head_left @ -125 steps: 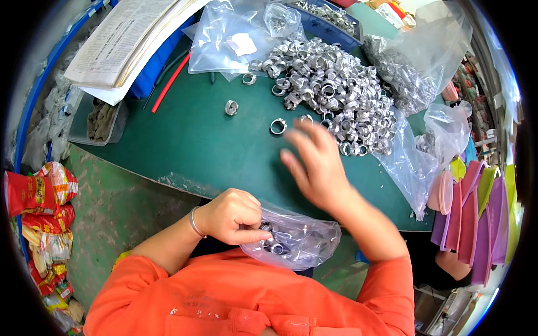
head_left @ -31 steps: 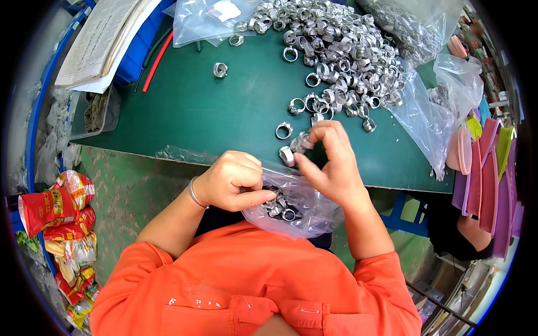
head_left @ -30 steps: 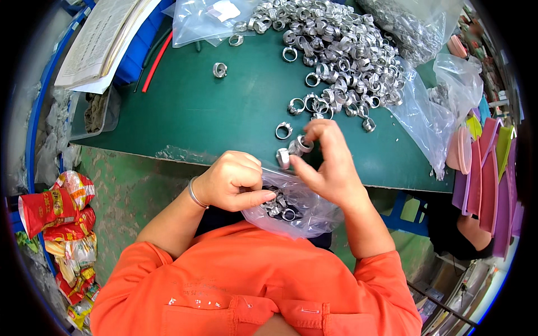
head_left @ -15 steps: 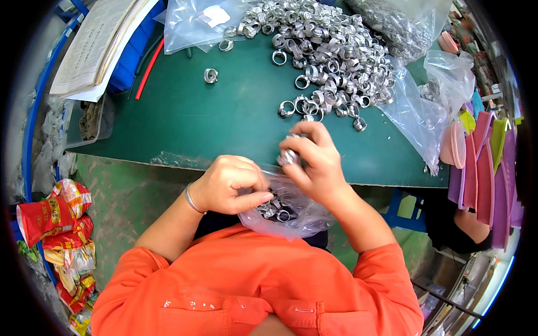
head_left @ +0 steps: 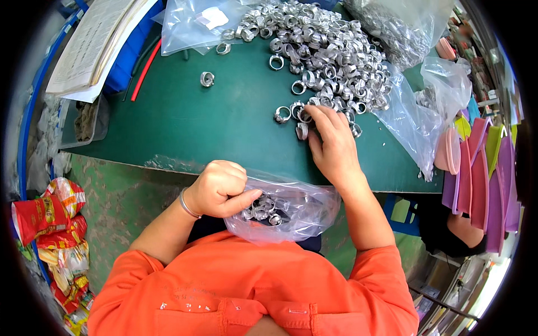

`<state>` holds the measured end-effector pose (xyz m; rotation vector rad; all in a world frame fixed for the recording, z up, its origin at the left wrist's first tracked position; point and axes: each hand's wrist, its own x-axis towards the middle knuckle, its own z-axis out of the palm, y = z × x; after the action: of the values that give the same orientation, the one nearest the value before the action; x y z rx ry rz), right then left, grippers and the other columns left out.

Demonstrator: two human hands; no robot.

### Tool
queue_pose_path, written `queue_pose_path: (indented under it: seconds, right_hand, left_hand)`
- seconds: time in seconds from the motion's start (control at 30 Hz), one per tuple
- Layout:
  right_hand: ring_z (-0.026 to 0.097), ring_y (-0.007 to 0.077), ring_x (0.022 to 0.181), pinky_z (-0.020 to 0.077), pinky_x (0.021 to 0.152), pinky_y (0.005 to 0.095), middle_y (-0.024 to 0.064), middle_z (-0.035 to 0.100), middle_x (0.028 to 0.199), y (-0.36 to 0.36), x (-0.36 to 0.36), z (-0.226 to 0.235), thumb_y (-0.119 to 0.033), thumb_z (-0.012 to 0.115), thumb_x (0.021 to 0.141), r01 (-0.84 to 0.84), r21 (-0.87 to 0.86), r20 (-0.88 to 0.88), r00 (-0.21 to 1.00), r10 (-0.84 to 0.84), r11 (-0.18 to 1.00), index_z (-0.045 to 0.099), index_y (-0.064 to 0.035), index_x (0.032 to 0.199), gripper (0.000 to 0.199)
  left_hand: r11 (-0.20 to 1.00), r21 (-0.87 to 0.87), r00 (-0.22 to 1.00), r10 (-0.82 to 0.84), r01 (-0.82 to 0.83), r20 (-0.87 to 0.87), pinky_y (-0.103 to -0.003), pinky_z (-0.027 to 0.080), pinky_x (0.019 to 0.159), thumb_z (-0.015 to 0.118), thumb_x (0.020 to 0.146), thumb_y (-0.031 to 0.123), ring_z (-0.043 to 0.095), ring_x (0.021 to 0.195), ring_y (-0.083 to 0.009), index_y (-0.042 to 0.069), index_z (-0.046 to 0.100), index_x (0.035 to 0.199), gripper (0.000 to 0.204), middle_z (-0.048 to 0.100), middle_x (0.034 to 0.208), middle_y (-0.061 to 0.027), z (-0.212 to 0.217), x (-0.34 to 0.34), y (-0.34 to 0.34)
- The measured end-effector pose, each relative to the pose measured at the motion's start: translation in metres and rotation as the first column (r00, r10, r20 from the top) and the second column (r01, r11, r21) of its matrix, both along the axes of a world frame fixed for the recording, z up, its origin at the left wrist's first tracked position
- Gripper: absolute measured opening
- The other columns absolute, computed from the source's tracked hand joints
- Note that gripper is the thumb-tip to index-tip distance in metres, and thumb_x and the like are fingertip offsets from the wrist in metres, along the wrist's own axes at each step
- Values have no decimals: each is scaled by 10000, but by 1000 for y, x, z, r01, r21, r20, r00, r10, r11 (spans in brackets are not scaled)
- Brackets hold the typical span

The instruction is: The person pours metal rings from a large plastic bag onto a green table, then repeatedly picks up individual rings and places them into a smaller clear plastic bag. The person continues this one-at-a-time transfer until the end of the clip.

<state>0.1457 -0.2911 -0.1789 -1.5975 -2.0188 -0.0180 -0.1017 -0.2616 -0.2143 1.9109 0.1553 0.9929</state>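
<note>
Silver-coloured metal rings (head_left: 302, 131) lie at the right hand's fingertips, one just left of the thumb, others by the index finger, at the near edge of a heaped pile (head_left: 330, 61). The right hand (head_left: 334, 144) is palm down, reaching far with bent fingers, thumb apart from index; whether they grip a ring I cannot tell. Nearer and left, the left hand (head_left: 218, 187) is clenched on a clear plastic bag (head_left: 305, 210) holding more rings, thumb stretched over its mouth. That bag sits at the near edge of the green tabletop (head_left: 185, 120), which spreads left toward a lone ring (head_left: 207, 79).
</note>
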Motion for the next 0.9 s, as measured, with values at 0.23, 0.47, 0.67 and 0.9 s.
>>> queue_pose_path:
  seconds: [0.23,0.47,0.67,0.9]
  right_hand:
    - [502,378,1029,422,891,444,208,543,1152,-10,0,-2,-20,603,740,-15,-204,-143,990,-15,979,531,8,1182,449]
    - [526,373,1026,447,875,447,201,509,1223,11,-23,-9,-181,677,796,10,-89,71,997,-3,996,498,7,1205,484]
    - [583,350,895,512,728,410,169,539,1037,-4,-17,-14,-56,669,762,0,-29,-152,988,-5,1000,555,-27,965,234]
    - [596,336,958,509,768,406,143,582,1063,-48,-42,37,-205,713,786,-428,-246,-413,858,305,870,619,-49,1008,287]
  left_hand:
    - [1000,21,1000,-12,12,0,-338,267,397,677,726,-70,368,373,-223,68,341,469,444,376,457,-70,2,-2,1]
    - [1000,-4,1000,13,-13,23,-344,255,389,711,733,-35,342,374,-225,75,322,474,480,334,452,-61,-1,0,-1]
    - [1000,7,999,21,-21,27,-342,262,389,706,733,-37,350,374,-224,75,330,471,471,342,449,-60,-1,1,-2]
    - [999,51,1000,-12,13,-26,-317,323,411,665,711,-64,463,403,-211,65,380,479,390,463,484,-74,1,-3,2]
